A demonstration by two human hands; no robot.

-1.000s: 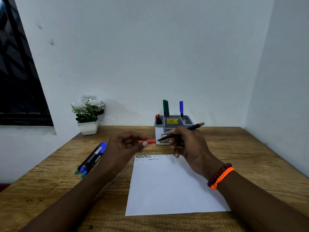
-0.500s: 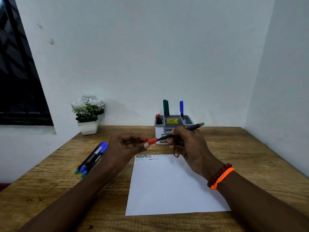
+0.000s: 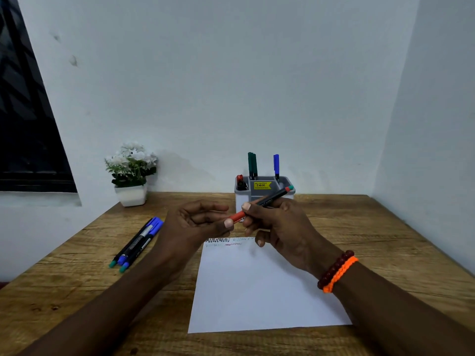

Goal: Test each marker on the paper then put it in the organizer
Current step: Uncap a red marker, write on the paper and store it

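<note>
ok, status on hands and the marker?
Right hand grips the marker. Left hand pinches its red cap, cap on. Organizer just behind, nothing in the way.

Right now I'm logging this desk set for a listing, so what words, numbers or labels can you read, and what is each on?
"49.00", after a currency sign: yellow sticker on the organizer; smaller print above and below it is too small to read.
Pale lettering on the marker gripped by the right hand: blurred, unreadable.
White labels on the markers on the desk: too small.
Scribbles on the paper: test marks, not words.
</note>
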